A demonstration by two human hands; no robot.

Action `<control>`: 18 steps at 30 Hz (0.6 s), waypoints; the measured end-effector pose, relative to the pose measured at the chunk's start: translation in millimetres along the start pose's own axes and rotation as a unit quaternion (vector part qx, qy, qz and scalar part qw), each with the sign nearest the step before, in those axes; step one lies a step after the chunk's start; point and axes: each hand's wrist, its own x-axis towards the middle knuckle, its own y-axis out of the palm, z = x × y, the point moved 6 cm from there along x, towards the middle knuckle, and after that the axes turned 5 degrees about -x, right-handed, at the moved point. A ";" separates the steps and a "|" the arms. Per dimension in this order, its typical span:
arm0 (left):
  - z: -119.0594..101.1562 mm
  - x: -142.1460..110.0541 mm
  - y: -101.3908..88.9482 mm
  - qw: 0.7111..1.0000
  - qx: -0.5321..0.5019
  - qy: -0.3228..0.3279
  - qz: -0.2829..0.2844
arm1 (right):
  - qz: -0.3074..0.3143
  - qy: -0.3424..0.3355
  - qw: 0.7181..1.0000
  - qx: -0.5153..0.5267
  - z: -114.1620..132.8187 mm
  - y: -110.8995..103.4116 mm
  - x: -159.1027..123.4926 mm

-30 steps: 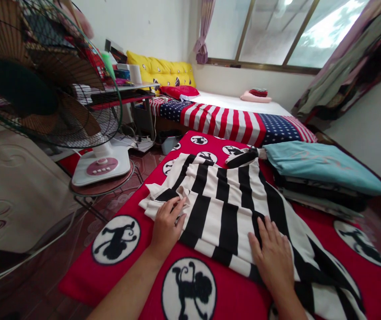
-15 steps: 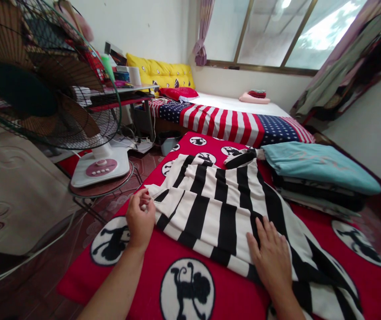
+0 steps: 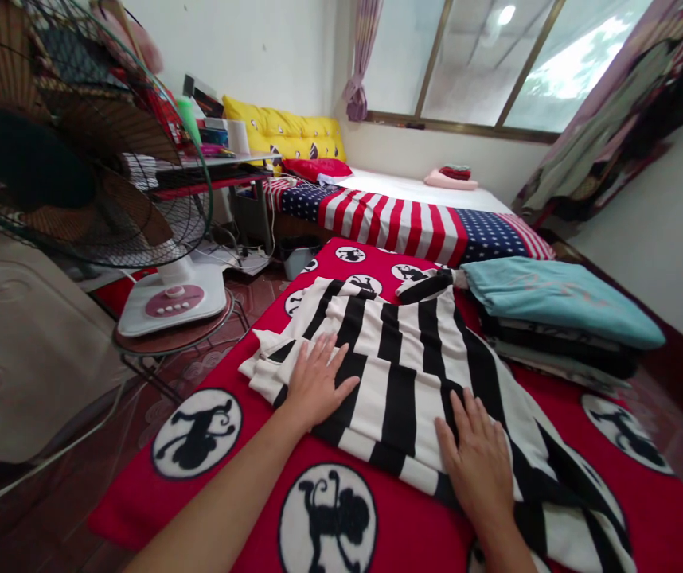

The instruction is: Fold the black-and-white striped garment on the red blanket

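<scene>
A black-and-white striped garment (image 3: 401, 406) lies spread on a red cloth with round monkey prints (image 3: 328, 517). Its near part is folded over, and its collar end points toward the far side. My left hand (image 3: 318, 383) rests flat on the folded part near its left end, fingers apart. Flat on the same fabric, further right, lies my right hand (image 3: 478, 454), its fingers also spread. Neither hand grips anything. One striped part of the garment trails to the lower right.
A stack of folded clothes with a light blue one (image 3: 556, 298) on top stands right of the garment. At left, an electric fan (image 3: 171, 298) sits on a round stool. Behind is a bed with a stars-and-stripes cover (image 3: 389, 223); clothes (image 3: 610, 135) hang at right.
My left hand has let go of the garment's left corner, moved right and flattened onto the fabric. My right hand stays in about the same place on the garment.
</scene>
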 end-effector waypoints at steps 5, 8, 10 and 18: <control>-2.3 -4.1 -3.1 1.000 0.005 0.020 -0.012 | 0.029 0.017 0.999 0.007 2.7 2.7 4.5; -26.0 -0.6 -8.1 0.999 -0.016 0.031 -0.023 | 0.068 0.058 0.996 0.029 23.6 -6.5 15.4; -54.5 3.4 -10.2 0.995 -0.057 0.075 -0.023 | 0.092 0.042 0.991 0.082 51.8 -18.2 26.7; -82.5 -1.4 7.4 0.976 -0.115 0.183 0.015 | 0.140 -0.037 0.969 0.202 93.3 -26.1 37.1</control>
